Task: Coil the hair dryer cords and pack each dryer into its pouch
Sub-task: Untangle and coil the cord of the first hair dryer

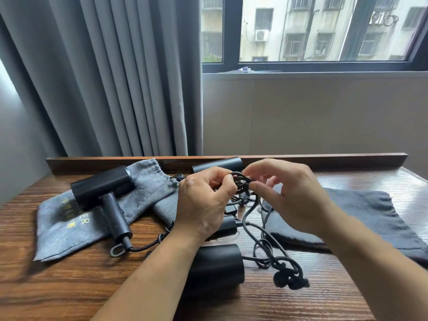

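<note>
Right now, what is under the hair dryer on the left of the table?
The left hair dryer lies on a grey pouch, flat on the table. Gold lettering shows beside its handle; the dryer covers the rest.

I see a home or hotel room, dark wood-grain desk [69, 286], long grey pleated curtain [104, 77], black-framed window [231, 31] facing flats [301, 24].

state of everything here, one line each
cord, partly coiled, rest loose on table
left hand, pinching cord
right hand, pinching cord
left dryer, unpacked, lying on grey pouch
grey pouch, flat under left dryer
dark pouch, flat on table
near dryer, unpacked, on table
far dryer, unpacked, by table's back rail
</note>
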Action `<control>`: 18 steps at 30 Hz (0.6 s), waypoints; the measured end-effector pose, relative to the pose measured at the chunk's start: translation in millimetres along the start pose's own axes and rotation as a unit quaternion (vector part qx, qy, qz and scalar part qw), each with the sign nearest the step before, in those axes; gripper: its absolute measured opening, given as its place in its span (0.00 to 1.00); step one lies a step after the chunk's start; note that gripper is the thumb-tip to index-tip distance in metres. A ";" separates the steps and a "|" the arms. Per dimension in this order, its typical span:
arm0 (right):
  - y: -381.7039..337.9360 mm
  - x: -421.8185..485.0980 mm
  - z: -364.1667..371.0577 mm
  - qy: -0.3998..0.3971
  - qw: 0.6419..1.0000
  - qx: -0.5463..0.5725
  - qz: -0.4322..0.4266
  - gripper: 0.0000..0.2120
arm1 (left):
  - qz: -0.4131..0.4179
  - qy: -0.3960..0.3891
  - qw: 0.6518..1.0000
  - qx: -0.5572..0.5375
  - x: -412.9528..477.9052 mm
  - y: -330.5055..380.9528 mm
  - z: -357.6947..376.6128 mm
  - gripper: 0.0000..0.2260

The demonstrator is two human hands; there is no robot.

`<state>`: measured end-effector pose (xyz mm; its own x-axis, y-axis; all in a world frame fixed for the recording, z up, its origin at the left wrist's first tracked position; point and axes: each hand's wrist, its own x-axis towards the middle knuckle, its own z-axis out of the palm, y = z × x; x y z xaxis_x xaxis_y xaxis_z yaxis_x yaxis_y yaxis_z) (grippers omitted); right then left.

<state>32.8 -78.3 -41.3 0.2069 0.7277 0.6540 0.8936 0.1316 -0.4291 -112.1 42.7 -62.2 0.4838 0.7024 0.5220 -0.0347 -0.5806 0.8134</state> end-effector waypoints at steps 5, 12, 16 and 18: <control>-3.7 7.8 -12.1 -0.019 0.987 -0.144 -0.071 0.08 | 0.025 -0.027 0.999 0.032 -0.3 0.0 0.9 0.04; -11.4 5.7 -2.1 0.086 0.995 -0.029 0.045 0.05 | 0.055 0.001 0.993 0.107 -1.3 3.5 2.7 0.08; -17.4 5.0 -0.8 0.034 0.879 0.415 0.233 0.09 | 0.057 -0.003 0.993 0.099 1.1 0.2 -1.9 0.08; -12.2 1.6 -1.5 -0.021 0.930 0.296 0.217 0.08 | 0.052 -0.025 0.994 0.096 0.1 -0.8 -2.6 0.08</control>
<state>22.9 -79.8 -34.1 0.4700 0.8227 0.3199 0.3519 0.1577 -0.9226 -114.3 44.3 -62.1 0.5293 0.6166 0.5828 0.0786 -0.7196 0.6899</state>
